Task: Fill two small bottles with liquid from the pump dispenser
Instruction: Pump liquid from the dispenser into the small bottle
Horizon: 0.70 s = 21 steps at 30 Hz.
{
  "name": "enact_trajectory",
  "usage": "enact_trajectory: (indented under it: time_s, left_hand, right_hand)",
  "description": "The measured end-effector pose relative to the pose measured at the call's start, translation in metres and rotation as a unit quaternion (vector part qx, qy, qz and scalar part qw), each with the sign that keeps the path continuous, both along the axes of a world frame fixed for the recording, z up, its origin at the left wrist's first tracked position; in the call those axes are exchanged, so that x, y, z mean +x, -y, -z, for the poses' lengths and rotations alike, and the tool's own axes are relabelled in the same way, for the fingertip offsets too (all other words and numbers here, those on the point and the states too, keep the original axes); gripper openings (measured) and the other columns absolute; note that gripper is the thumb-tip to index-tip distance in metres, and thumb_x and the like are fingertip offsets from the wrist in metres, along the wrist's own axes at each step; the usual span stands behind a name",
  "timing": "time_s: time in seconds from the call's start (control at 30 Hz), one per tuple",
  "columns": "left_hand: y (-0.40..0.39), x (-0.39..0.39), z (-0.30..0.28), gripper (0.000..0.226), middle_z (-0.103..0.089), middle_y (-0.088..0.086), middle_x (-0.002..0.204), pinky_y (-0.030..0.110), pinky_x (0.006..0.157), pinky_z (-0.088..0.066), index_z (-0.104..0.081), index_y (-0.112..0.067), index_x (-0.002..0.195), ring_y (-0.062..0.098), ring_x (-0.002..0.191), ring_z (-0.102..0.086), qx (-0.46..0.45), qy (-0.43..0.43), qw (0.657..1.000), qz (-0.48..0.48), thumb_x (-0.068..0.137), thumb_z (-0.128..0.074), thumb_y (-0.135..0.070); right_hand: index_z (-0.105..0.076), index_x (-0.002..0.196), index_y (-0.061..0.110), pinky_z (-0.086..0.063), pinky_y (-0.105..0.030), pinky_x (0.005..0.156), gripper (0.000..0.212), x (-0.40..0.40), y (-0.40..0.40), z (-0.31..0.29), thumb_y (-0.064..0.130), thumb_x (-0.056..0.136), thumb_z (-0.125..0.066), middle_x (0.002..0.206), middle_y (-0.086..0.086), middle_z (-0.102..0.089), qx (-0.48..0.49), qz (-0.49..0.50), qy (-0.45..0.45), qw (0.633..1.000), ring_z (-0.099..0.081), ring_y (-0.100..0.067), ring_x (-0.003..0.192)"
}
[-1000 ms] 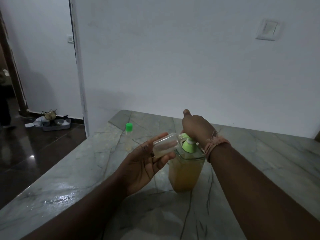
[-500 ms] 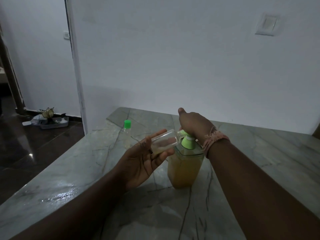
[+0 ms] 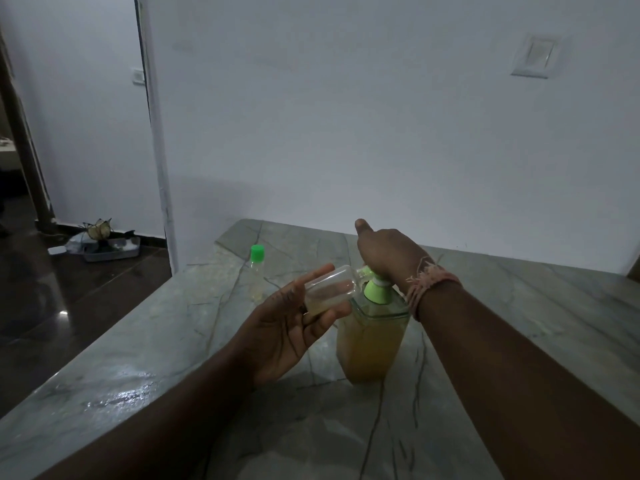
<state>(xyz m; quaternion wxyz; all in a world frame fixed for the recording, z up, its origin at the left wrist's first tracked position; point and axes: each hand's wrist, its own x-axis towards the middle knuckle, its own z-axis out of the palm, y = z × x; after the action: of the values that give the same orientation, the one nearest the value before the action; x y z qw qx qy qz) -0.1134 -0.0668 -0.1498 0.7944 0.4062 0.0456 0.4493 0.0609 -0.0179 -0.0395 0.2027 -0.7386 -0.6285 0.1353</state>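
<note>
Both forearms are bare, with no sleeves in view. The right wrist carries a band [image 3: 429, 284] of pinkish, frayed thread wound round several times, with loose fuzzy ends sticking out toward the right hand [image 3: 389, 251]. The left hand [image 3: 287, 327] and its wrist show nothing worn.

- Wall [image 3: 346, 116]: plain white, dimly lit, behind the desk.
- Switch plate [image 3: 535, 58]: white, rectangular, high on the wall at right.
- Desk [image 3: 145, 344]: grey-green veined stone, glossy, with light glare near its left edge.
- Floor [image 3: 52, 306]: dark, polished, reflective, at left.
- Doorway [image 3: 20, 133]: far left, dark wooden frame.
- Tray [image 3: 110, 249]: grey, on the floor by the skirting, holding small clutter.
</note>
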Motion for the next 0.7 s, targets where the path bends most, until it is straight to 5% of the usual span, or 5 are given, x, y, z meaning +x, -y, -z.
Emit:
enact_trajectory:
  time_s: [0.17,0.37,0.47,0.6,0.7]
  left_hand:
    - [0.002,0.001,-0.001,0.066,-0.050,0.023,0.147,0.030,0.087,-0.060,-0.054,-0.010,0.141,0.036,0.118,-0.064,0.005,0.010,1.000,0.007,0.083,-0.080,-0.032]
    - [0.003,0.001,-0.002,0.070,-0.052,0.024,0.145,0.030,0.085,-0.061,-0.056,-0.008,0.139,0.036,0.113,-0.067,0.005,0.002,1.000,0.000,0.079,-0.084,-0.032]
    - [0.004,0.000,-0.002,0.072,-0.051,0.024,0.145,0.032,0.089,-0.060,-0.056,-0.008,0.139,0.039,0.116,-0.064,-0.001,0.001,1.000,-0.001,0.077,-0.086,-0.031]
    - [0.003,0.001,-0.002,0.072,-0.051,0.023,0.146,0.031,0.089,-0.060,-0.054,-0.008,0.140,0.039,0.119,-0.063,0.004,0.005,1.000,0.004,0.079,-0.085,-0.030]
    - [0.002,0.000,-0.001,0.071,-0.052,0.024,0.144,0.030,0.083,-0.061,-0.057,-0.008,0.138,0.038,0.115,-0.065,-0.001,0.001,1.000,0.002,0.077,-0.086,-0.031]
  right_hand:
    - [-0.055,0.131,0.014,-0.040,-0.039,0.093,0.065,0.003,-0.004,-0.004,0.056,0.096,-0.020,0.133,-0.017,-0.055,0.007,0.015,-0.033,0.999,-0.054,-0.033,0.117]
    - [-0.046,0.140,0.025,-0.039,-0.043,0.098,0.050,0.002,0.000,0.002,0.034,0.099,-0.017,0.134,-0.021,-0.052,0.011,-0.005,-0.023,1.000,-0.051,-0.036,0.118]
    - [-0.058,0.120,0.036,-0.039,-0.041,0.097,0.045,-0.001,0.003,-0.004,0.039,0.100,-0.019,0.138,-0.017,-0.050,-0.010,-0.010,-0.024,1.000,-0.051,-0.035,0.119]
    - [-0.064,0.122,0.016,-0.043,-0.040,0.090,0.072,0.004,-0.002,0.000,0.062,0.093,-0.017,0.122,-0.016,-0.061,0.026,0.033,-0.070,0.997,-0.058,-0.033,0.108]
    - [-0.050,0.138,0.024,-0.042,-0.043,0.097,0.058,0.004,-0.002,0.006,0.046,0.097,-0.014,0.124,-0.018,-0.059,0.033,0.013,-0.046,0.998,-0.056,-0.035,0.111]
